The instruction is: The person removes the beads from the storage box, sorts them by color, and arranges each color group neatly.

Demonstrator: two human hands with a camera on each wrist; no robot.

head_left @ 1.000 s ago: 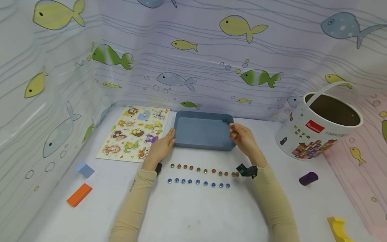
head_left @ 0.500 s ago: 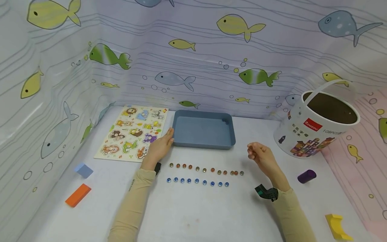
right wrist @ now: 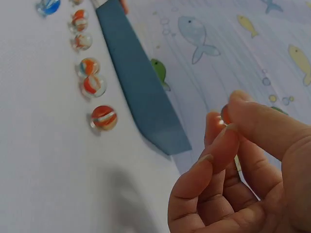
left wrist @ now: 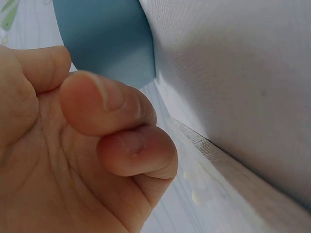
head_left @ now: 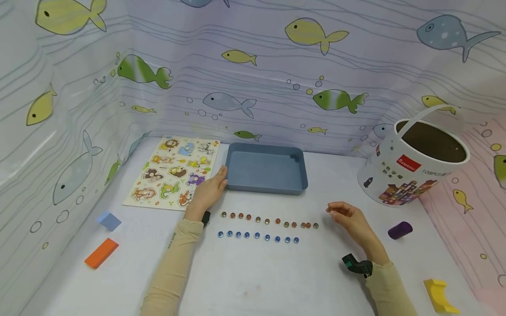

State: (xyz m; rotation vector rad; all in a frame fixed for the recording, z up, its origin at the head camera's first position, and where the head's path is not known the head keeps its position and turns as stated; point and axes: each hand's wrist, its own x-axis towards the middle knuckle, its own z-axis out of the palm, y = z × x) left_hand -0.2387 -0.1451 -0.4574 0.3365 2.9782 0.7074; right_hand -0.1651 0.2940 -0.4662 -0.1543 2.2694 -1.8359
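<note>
My right hand (head_left: 351, 221) pinches a reddish-orange marble (right wrist: 225, 115) between thumb and index finger, mostly covered by the fingertips. It is above the table, just right of the end of a row of orange-and-clear marbles (head_left: 258, 219). In front of that row lies a second row of blue marbles (head_left: 257, 235). My left hand (head_left: 208, 191) lies against the left side of the blue-grey tray (head_left: 265, 171), fingertips at its wall. The left wrist view shows its fingers loosely bent, nothing gripped in the palm. A few dark marbles (head_left: 294, 156) sit in the tray's far right corner.
An animal puzzle board (head_left: 170, 173) lies left of the tray. A white bucket (head_left: 411, 171) with a handle stands at right. Loose blocks lie around: light blue (head_left: 109, 220), orange (head_left: 101, 253), purple (head_left: 400, 230) and yellow (head_left: 439, 295). A fish-patterned curtain (head_left: 269, 74) hangs behind.
My right hand has moved from the tray's right edge toward me and to the right, stopping beside the row's right end with the marble. The left hand stays at the tray.
</note>
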